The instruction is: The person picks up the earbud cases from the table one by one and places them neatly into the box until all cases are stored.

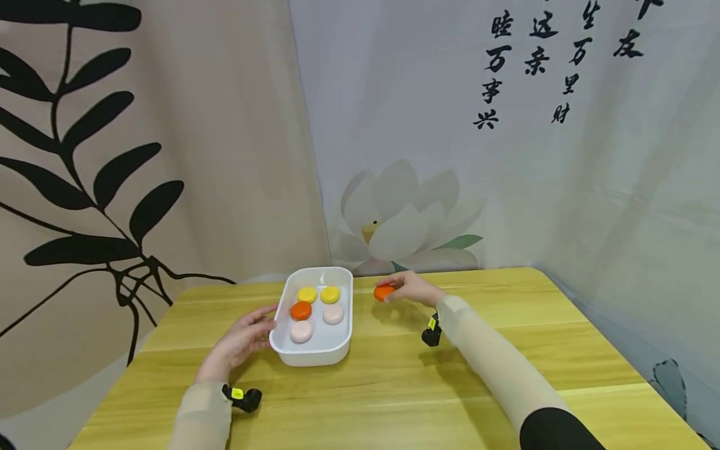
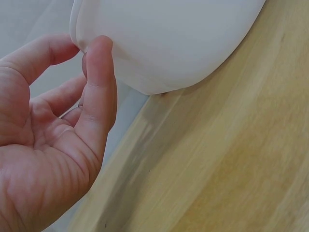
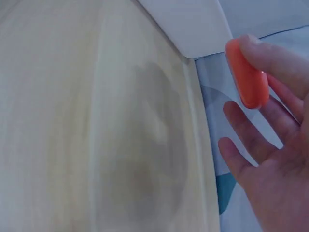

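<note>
My right hand pinches an orange, rounded disc between thumb and fingers, holding it above the table to the right of a white plastic box. In the right wrist view the disc is edge-on, with the lower fingers spread away from it. At the box's left side, my left hand holds the rim and wall with curled fingers and thumb. Inside the box lie two yellow discs, one orange disc and two pale pink discs, each apart or nearly touching.
The wooden table has its far edge close behind the box. A pale printed curtain hangs beyond it, bearing a lotus, dark leaves and black writing. Small black wrist cameras sit on both sleeves.
</note>
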